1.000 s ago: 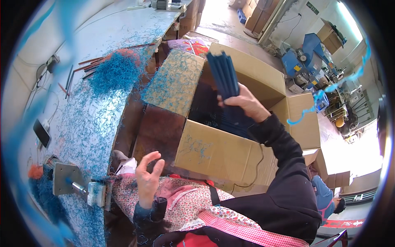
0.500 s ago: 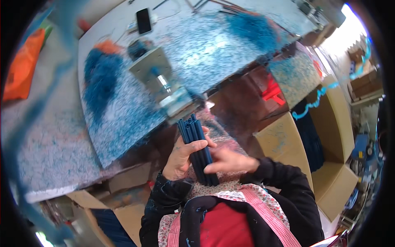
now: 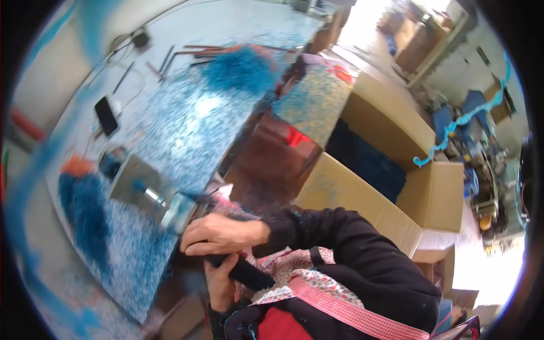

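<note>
A bundle of dark blue tubes [image 3: 251, 274] lies slantwise against my apron, its lower end showing. My left hand [image 3: 221, 280] is closed round it from below, partly hidden. Across the upper end of the bundle, my right hand [image 3: 222, 234] has its fingers pressed together and covers that end. Just beyond my right hand's fingers stands a small bench machine [image 3: 139, 187] with a grey plate and a shiny shaft, at the table's near edge.
Blue shavings are strewn over the white table [image 3: 164, 122], with blue heaps at left [image 3: 85, 209] and far side [image 3: 241, 71]. A phone [image 3: 106, 116] and thin rods lie there. To the right, an open cardboard box [image 3: 430, 195] holds dark blue tubes [image 3: 365, 161].
My view has swung right, showing more of the box. My right hand has moved from the bundle's lower side to its upper end. The bundle now lies more slanted.
</note>
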`<state>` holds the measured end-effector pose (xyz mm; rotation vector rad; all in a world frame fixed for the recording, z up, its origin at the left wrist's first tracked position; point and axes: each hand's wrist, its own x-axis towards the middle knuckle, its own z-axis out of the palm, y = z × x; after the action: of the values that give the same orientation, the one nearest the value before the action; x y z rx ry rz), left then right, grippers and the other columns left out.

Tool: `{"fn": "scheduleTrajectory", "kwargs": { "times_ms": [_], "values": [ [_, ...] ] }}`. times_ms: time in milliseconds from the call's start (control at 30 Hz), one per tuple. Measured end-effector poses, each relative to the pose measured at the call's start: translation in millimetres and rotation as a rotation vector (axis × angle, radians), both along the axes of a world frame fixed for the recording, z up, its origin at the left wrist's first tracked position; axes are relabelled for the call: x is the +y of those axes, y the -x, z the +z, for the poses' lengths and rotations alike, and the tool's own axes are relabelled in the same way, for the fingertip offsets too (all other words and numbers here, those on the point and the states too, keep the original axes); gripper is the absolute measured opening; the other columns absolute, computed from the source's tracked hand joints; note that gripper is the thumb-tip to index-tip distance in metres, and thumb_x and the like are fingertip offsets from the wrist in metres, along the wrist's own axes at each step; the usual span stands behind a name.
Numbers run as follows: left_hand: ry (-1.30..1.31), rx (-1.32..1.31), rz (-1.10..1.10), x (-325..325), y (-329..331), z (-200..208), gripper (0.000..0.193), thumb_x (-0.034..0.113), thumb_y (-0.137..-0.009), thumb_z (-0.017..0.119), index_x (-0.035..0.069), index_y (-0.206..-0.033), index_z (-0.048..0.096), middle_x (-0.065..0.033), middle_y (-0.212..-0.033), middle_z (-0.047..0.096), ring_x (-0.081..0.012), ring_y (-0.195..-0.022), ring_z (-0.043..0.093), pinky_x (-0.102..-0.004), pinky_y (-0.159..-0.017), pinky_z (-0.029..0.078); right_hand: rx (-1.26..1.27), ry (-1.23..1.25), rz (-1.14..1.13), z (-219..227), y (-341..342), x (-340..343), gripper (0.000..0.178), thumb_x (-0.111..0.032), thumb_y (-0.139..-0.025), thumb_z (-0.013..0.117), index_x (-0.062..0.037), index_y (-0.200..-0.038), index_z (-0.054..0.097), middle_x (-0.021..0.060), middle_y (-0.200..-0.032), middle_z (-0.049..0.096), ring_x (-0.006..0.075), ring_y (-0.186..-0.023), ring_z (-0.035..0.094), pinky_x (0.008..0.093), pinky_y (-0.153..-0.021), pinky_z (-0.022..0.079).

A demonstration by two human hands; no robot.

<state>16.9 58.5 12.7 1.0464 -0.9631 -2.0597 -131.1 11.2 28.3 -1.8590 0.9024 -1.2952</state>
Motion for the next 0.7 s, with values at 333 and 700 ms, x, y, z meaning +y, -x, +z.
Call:
{"fn": "scheduleTrajectory", "kwargs": {
  "times_ms": [333,700],
  "values": [
    [-0.020,0.048,-0.005,-17.0,19.6,16.0,0.048,0.000,-0.079,0.065,0.000,-0.124,0.049,-0.0104,-0.105,0.059,-0.0208,-0.088,0.062,-0.0325,-0.079,0.051,-0.268,-0.186,-0.261,-13.2,20.9,20.6,0.050,-0.034,-0.094,0.060,-0.0035,-0.132,0.049,0.0150,-0.107,0.063,0.0266,-0.100,0.061,0.0347,-0.086,0.049],
    [0.149,-0.154,0.323,-35.5,0.3,8.0,0.023,0.004,-0.079,0.075,0.001,-0.098,0.063,-0.0002,-0.087,0.063,-0.0082,-0.077,0.059,-0.0241,-0.070,0.048,0.154,-0.339,-0.180,-28.5,16.3,60.5,0.033,-0.013,-0.085,0.066,0.0000,-0.114,0.057,0.0198,-0.085,0.061,0.0354,-0.077,0.062,0.0421,-0.067,0.048]
  ]
}}
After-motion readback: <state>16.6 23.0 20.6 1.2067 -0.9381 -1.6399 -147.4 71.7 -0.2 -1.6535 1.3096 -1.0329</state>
